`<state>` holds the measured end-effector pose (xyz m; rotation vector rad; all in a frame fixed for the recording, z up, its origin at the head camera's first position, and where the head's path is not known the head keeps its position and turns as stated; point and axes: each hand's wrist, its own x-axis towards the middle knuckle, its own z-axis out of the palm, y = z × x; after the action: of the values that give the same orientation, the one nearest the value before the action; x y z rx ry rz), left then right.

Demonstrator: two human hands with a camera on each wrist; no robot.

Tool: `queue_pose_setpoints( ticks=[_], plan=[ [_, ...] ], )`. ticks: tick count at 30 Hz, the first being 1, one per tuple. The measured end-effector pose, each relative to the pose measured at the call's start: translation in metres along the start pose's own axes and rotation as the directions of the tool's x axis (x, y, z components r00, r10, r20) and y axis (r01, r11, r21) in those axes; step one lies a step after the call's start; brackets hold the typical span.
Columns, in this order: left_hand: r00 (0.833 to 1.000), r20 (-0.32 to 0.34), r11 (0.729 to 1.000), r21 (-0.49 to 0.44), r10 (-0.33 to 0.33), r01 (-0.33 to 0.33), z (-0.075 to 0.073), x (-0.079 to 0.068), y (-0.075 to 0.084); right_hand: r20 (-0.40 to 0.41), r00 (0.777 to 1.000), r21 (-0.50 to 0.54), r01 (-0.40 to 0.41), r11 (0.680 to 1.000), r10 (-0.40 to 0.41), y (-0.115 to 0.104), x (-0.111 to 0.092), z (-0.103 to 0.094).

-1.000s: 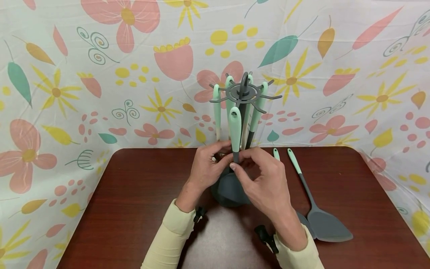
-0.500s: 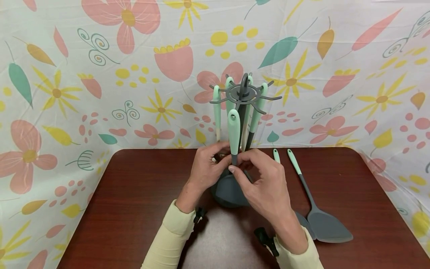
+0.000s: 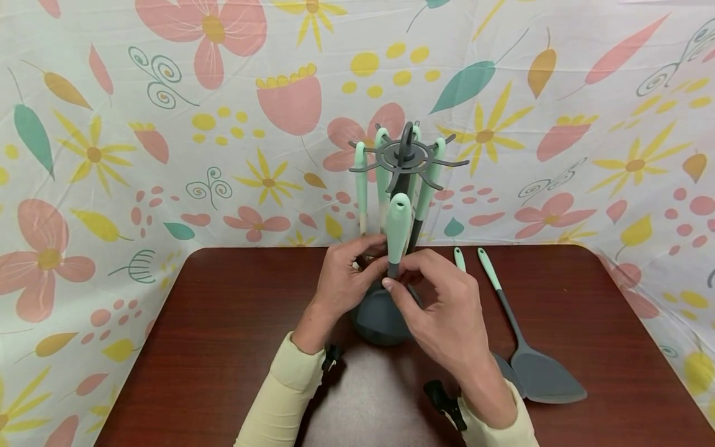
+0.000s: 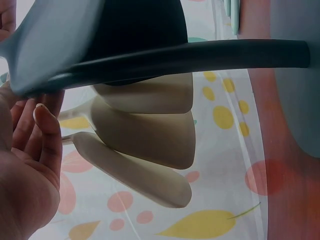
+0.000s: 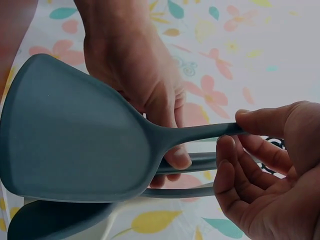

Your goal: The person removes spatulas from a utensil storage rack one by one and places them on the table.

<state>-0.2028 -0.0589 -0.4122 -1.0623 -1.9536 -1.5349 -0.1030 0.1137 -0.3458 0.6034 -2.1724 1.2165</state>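
A dark grey turner with a mint handle (image 3: 398, 226) stands upright before the utensil stand (image 3: 406, 155), its blade (image 5: 75, 135) pointing down. My right hand (image 3: 447, 304) pinches the turner's shaft between thumb and fingers, below the mint part. My left hand (image 3: 346, 279) grips the stand's dark post (image 5: 200, 162) behind the turner, the thumb lying across it in the right wrist view. Utensils with mint handles (image 3: 361, 186) hang from the stand's hooks; several beige heads (image 4: 145, 135) show in the left wrist view. The turner's loop sits below the hook ring, apart from it.
On the brown table (image 3: 240, 347), right of the stand, lies another dark turner (image 3: 544, 375). Beside it a second dark utensil (image 3: 505, 371) is partly hidden by my right arm. The stand's grey base (image 3: 365, 326) rests on the table. A flowered cloth (image 3: 212, 155) hangs behind.
The turner's handle top has swung slightly left, then right, and dropped lower below the hook ring. My right hand has moved down a little; my left hand stays in place.
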Motion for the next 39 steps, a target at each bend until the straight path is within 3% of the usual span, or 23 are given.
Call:
queue_pose_setpoints(
  ticks=[15, 39],
  plan=[
    [0.999, 0.006, 0.999, -0.023, -0.048, 0.048, 0.000, 0.001, 0.004, -0.019, 0.999, 0.036, 0.028, 0.999, -0.027, 0.000, 0.000, -0.007],
    [0.999, 0.015, 0.999, -0.028, -0.044, 0.045, 0.000, 0.001, 0.002, -0.012, 0.999, 0.030, 0.031, 0.999, -0.031, -0.002, -0.003, -0.011]
  ],
)
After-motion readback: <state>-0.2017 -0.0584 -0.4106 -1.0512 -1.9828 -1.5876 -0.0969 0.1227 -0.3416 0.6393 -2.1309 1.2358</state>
